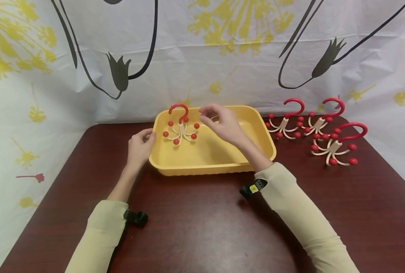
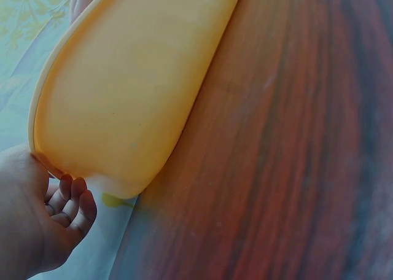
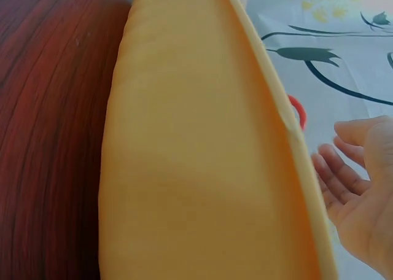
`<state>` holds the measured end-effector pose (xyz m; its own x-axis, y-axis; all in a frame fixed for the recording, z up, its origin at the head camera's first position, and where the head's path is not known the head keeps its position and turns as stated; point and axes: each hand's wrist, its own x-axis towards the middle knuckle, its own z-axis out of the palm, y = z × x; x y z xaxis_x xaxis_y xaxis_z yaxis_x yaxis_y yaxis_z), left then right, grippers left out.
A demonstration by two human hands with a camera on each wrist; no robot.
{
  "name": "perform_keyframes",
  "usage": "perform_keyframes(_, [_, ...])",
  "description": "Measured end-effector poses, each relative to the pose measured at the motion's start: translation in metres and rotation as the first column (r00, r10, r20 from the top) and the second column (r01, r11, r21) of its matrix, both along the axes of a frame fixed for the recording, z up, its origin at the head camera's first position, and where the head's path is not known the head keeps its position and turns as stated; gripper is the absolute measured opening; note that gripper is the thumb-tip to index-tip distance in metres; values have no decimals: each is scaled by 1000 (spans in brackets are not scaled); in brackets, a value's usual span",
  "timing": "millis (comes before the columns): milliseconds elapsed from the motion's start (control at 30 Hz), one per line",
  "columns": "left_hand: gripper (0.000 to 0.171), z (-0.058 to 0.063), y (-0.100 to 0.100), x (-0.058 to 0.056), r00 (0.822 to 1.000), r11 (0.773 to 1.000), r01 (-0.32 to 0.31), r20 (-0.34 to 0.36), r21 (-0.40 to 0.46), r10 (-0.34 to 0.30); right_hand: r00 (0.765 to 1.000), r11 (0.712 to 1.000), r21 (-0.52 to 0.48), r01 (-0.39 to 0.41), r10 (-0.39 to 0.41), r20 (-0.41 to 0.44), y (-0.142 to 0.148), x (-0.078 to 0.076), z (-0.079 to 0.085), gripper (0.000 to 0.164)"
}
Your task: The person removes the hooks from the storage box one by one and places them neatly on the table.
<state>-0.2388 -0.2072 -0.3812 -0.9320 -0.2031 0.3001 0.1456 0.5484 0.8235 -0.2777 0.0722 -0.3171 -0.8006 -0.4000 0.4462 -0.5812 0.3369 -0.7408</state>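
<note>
A yellow tray (image 1: 212,168) stands on the table in the head view. My left hand (image 1: 141,148) grips its left rim, with the fingers curled against the outer wall in the left wrist view. Inside the tray's left end stands a multi-arm hanger (image 1: 181,131), its red hook up and its cream arms tipped with red balls. Just right of that hanger, my right hand (image 1: 224,125) hovers over the tray, fingers loosely bent and holding nothing. The tray's wall (image 3: 184,139) hides most of the hanger in the right wrist view.
Right of the tray, three similar hangers stand on the dark wooden table (image 1: 195,220): one beside the rim (image 1: 284,125), one farther right (image 1: 320,123) and one nearer the front (image 1: 335,148). A patterned white cloth (image 1: 202,76) hangs behind the table.
</note>
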Motion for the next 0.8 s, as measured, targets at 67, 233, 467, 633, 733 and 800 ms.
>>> perform_keyframes(67, [34, 0, 0, 0, 1000, 1000, 1, 1, 2, -1, 1000, 1000, -1, 4, -4, 3, -7, -2, -2, 25])
perform_keyframes(233, [34, 1, 1, -1, 1000, 1000, 0, 2, 6, 0, 1000, 999, -42, -2, 2, -1, -22, -10, -5, 26])
perform_keyframes(467, [34, 1, 1, 0, 1000, 1000, -2, 1, 4, 2, 999, 997, -67, 48, -47, 14, -40, -19, -9, 28])
perform_keyframes(633, [34, -1, 1, -1, 1000, 1000, 2, 1, 7, -2, 996, 994, -64, 86, -86, 0, -50, -25, -10, 27])
perform_keyframes(733, [34, -1, 0, -1, 1000, 1000, 3, -3, 9, -3, 994, 992, -60, 110, -111, -14, -56, -26, -9, 28])
perform_keyframes(800, [34, -1, 0, -1, 1000, 1000, 4, -4, 10, -4, 992, 990, -58, 127, -128, -18, -60, -27, -9, 30])
